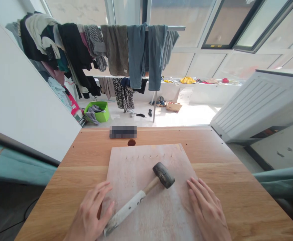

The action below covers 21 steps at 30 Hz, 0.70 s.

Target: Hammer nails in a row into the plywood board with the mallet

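A pale wooden board (166,211) lies flat on the table in front of me. Several thin nails (150,156) stand in a row across its far part. On the board rests a rubber mallet (163,174), its black head to the upper right and its white-wrapped handle slanting down to the left. My left hand (91,211) is at the board's left edge, fingers apart, thumb close to the handle's end. Along the right edge lies my right hand (208,209), fingers stretched out over the board's rim. Neither hand holds anything.
The wooden table (224,180) has a round hole near its far edge, beside a blurred dark block (123,132). Beyond stand a laundry rack with hanging clothes (136,57), a green basket (101,113) and a cardboard box (173,106). White panels flank the table.
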{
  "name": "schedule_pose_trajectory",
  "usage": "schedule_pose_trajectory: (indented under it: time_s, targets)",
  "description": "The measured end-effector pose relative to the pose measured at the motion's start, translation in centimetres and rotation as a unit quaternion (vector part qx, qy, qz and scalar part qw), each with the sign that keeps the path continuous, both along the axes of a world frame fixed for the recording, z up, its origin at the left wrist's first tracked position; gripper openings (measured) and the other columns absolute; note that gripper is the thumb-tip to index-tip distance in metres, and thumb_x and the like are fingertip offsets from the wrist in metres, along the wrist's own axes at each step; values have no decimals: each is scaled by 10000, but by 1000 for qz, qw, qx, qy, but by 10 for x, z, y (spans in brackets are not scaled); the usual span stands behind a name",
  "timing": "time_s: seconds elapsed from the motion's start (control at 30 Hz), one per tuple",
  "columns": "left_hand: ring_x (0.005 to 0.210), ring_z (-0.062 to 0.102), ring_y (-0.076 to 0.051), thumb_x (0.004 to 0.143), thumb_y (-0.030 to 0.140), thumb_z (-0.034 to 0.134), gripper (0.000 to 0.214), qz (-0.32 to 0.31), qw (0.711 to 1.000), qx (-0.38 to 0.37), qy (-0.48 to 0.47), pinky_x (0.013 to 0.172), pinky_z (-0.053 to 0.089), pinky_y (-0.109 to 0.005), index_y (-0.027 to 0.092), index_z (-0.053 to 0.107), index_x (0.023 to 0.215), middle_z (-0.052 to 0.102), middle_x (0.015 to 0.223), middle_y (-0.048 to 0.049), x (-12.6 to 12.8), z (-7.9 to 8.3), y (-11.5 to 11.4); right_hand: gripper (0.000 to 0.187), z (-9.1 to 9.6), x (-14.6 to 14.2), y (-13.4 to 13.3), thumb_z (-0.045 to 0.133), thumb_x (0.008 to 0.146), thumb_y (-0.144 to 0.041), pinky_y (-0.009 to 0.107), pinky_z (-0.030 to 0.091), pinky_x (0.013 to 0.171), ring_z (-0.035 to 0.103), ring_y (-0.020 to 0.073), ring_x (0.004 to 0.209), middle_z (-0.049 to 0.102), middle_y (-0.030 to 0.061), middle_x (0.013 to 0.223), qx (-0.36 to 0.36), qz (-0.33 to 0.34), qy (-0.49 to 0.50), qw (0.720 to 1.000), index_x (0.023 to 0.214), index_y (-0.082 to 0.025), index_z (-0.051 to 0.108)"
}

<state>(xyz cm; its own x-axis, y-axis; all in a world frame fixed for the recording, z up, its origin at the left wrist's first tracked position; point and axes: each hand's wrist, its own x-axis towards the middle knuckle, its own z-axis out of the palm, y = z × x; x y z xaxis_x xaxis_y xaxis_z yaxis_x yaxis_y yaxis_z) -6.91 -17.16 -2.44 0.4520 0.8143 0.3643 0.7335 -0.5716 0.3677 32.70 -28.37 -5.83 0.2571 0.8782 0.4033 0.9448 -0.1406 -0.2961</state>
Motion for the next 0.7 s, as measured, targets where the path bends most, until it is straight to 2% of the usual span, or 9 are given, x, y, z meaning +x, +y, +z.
schedule_pose_trajectory:
  time_s: [0.13, 0.23, 0.33, 0.4, 0.5, 0.6, 0.7]
  targets:
    - [1140, 687, -280, 899, 342, 650, 331, -54, 998, -36, -11, 927, 628, -392, 294, 642, 1227, 659, 1326, -85, 52, 13, -5, 466, -1, 54, -6, 356, 1038, -455, 542, 430, 1104, 587, 336, 1309, 700, 129, 1343, 4, -37, -2, 999, 1247, -202, 687]
    - [1187, 661, -295, 886, 308, 660, 371, -113, 990, -86, -17, 975, 613, -427, 285, 625, 1254, 618, 1381, -104, 94, 22, -6, 484, 2, 98, -12, 340, 1016, -447, 533, 451, 1096, 610, 341, 1272, 709, 144, 1308, 0, -70, -33, 997, 1238, -187, 683]
    - [1304, 591, -325, 879, 325, 689, 424, -189, 973, -130, -2, 1068, 559, -491, 262, 598, 1288, 575, 1444, -123, 129, 28, -5, 547, 12, 137, -20, 303, 978, -435, 550, 495, 1035, 638, 378, 1201, 695, 199, 1284, -10, -132, -79, 988, 1230, -136, 686]
    - [1413, 497, -347, 907, 360, 684, 460, -241, 960, -143, 21, 1137, 497, -538, 253, 571, 1340, 561, 1477, -122, 146, 29, -4, 610, 19, 154, -29, 289, 960, -479, 606, 515, 969, 632, 432, 1174, 671, 228, 1306, -33, -195, -96, 975, 1259, -118, 680]
    - [1495, 396, -340, 953, 380, 652, 476, -285, 947, -145, 38, 1201, 419, -577, 262, 539, 1400, 562, 1500, -91, 160, 27, -5, 680, 22, 166, -45, 287, 945, -554, 640, 525, 918, 624, 477, 1147, 664, 231, 1317, -74, -258, -78, 960, 1327, -126, 650]
    - [1514, 367, -320, 1002, 428, 576, 468, -291, 945, -144, 39, 1226, 378, -595, 281, 513, 1442, 562, 1513, -57, 161, 22, -8, 708, 14, 170, -58, 295, 939, -562, 619, 529, 939, 624, 480, 1173, 685, 253, 1275, -108, -264, -35, 958, 1326, -85, 645]
    - [1527, 335, -342, 1036, 477, 484, 492, -283, 948, -136, 50, 1223, 325, -673, 297, 466, 1495, 563, 1519, -36, 159, 17, -9, 709, 3, 170, -62, 290, 957, -553, 615, 525, 965, 627, 469, 1210, 657, 282, 1326, -113, -272, 0, 956, 1328, -56, 634]
